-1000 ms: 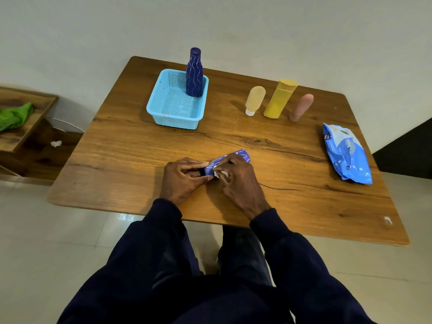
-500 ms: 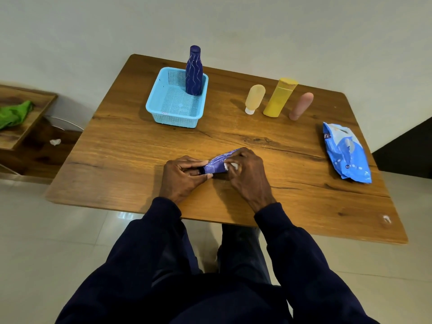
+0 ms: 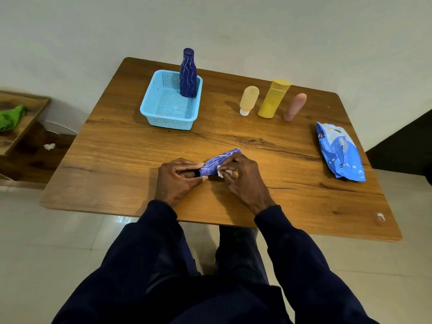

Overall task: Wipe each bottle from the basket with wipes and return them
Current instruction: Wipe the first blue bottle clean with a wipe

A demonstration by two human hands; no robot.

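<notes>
The light blue mesh basket (image 3: pixel 171 106) holds one upright dark blue bottle (image 3: pixel 188 73) in its far right corner, while near the wooden table's (image 3: pixel 117 160) front edge the left hand (image 3: pixel 177 180) grips a lying purple bottle (image 3: pixel 216 163) by its cap end and the right hand (image 3: pixel 243 176) presses a white wipe (image 3: pixel 222 173) onto it.

Near edge of table (image 3: pixel 117 164): left hand (image 3: pixel 178 178) gripping cap end of lying purple bottle (image 3: pixel 216 163), right hand (image 3: pixel 243 176) pressing white wipe (image 3: pixel 222 173) against it. Far: basket (image 3: pixel 149 106) with upright blue bottle (image 3: pixel 188 73).
</notes>
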